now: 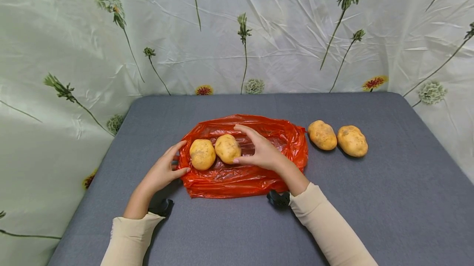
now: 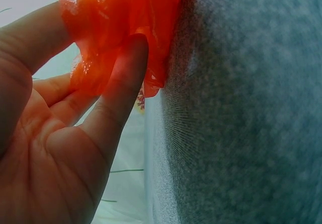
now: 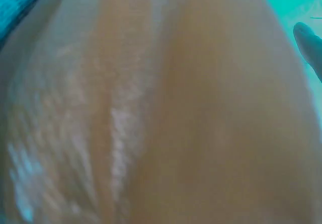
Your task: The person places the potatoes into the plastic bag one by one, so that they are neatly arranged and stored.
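A red plastic bag [image 1: 229, 183] lies spread on its side with its mouth turned up. Two potatoes rest inside its left half: one potato [image 1: 202, 154] at the left end and another potato [image 1: 228, 149] beside it. My left hand [image 1: 163, 172] holds the bag's left end, thumb and fingers curled about the plastic; the left wrist view shows red plastic [image 2: 121, 22] over the fingertips. My right hand [image 1: 264, 151] reaches over the bag, fingers spread wide, thumb tip close to the second potato; whether it touches cannot be told. Blurred plastic [image 3: 126, 108] fills most of the right wrist view.
Two more potatoes, one [image 1: 322, 135] next to the other [image 1: 352, 141], lie on the grey table [image 1: 237, 233] right of the bag. Behind the table hangs a pale curtain [image 1: 207, 52] with a flower print. Dark wrist cameras sit under both wrists.
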Demonstrator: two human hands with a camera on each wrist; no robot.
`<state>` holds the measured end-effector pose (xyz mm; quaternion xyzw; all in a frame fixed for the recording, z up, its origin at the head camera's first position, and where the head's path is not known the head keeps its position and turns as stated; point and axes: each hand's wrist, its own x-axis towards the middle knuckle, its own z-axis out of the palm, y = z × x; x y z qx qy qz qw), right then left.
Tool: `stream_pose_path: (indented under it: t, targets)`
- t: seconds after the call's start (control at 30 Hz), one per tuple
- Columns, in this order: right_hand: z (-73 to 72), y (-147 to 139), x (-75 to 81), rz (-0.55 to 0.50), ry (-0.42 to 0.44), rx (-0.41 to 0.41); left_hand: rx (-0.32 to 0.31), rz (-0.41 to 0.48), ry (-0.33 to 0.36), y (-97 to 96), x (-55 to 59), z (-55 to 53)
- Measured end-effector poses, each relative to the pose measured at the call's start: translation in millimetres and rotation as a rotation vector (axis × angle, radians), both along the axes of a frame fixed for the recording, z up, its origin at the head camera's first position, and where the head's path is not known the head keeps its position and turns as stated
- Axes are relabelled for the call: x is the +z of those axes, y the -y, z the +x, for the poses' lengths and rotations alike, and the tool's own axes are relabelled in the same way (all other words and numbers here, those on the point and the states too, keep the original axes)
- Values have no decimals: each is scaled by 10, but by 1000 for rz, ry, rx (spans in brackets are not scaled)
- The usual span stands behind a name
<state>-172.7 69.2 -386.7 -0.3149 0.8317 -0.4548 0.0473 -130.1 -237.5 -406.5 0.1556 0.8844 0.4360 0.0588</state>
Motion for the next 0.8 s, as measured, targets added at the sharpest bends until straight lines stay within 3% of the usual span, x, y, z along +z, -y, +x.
stream_pose_path:
  t: [0.2, 0.43, 0.8]
  targets:
    - [29, -106, 73, -31, -79, -1, 9, -19, 0, -42, 48, 21]
    - [39, -309, 146, -22, -128, -32, 9, -33, -4, -164, 307, 115]
    - [55, -695, 190, -44, -131, -143, 18, -38, -1, -172, 329, 130]
